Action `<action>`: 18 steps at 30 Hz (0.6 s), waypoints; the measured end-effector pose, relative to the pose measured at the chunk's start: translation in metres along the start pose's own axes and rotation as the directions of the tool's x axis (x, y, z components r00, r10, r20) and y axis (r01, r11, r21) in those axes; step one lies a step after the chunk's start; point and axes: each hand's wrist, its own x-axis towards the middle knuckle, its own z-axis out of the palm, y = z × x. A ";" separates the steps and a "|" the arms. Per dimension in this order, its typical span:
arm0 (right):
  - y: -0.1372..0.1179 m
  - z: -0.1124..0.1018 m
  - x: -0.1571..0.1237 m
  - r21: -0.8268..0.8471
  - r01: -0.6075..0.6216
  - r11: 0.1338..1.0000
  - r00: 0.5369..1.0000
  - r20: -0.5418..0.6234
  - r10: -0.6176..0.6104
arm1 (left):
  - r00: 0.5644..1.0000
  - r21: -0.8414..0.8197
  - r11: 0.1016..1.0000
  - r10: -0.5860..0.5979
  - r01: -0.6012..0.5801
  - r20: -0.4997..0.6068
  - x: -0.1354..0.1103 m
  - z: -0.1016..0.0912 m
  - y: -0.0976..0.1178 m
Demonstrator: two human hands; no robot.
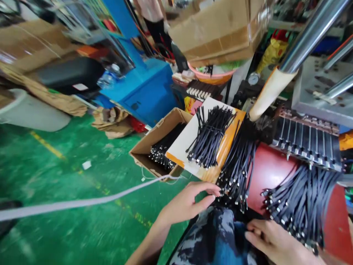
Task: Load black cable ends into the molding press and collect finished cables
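Observation:
My left hand (190,202) reaches in from below, its thumb and curved fingers a little apart. Its fingertips are beside the metal-tipped ends of a hanging bundle of black cables (238,165), and I see nothing held between them. Low over my lap, my right hand (273,239) has its fingers curled in; what they hold, if anything, cannot be made out. Just beyond it, a second bundle of dark cables (303,198) fans over a red surface (266,173). A tied pile of black cables (211,136) lies on a white and orange board (179,151).
An open cardboard box (143,149) with more cables stands left of the board. At right is a machine with a metal clamp block (306,140) and a steel column (314,33). Behind are a blue cabinet (149,92), a pink basin (215,77) and a standing person (154,22).

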 end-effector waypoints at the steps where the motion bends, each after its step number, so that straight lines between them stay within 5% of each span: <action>1: 0.009 0.024 -0.006 0.070 -0.042 0.997 0.996 -0.074 0.047 | 0.999 0.014 1.000 -0.026 0.025 0.042 0.001 0.006 0.000; 4: 0.022 0.084 0.010 0.358 -0.063 0.932 0.950 -0.264 0.165 | 0.984 0.050 0.995 -0.092 0.085 0.155 0.003 0.023 -0.005; 7: 0.027 0.115 0.038 0.557 0.006 0.830 0.913 -0.342 0.223 | 0.956 0.101 0.989 -0.132 0.109 0.263 0.001 0.035 -0.009; 10: 0.028 0.118 0.042 0.578 0.063 0.813 0.911 -0.366 0.189 | 0.933 0.149 0.979 -0.182 0.141 0.311 -0.003 0.041 -0.009; 18: 0.016 0.100 0.003 0.383 0.048 0.922 0.856 -0.491 0.159 | 0.904 0.315 0.895 -0.384 0.316 0.185 -0.017 0.048 -0.033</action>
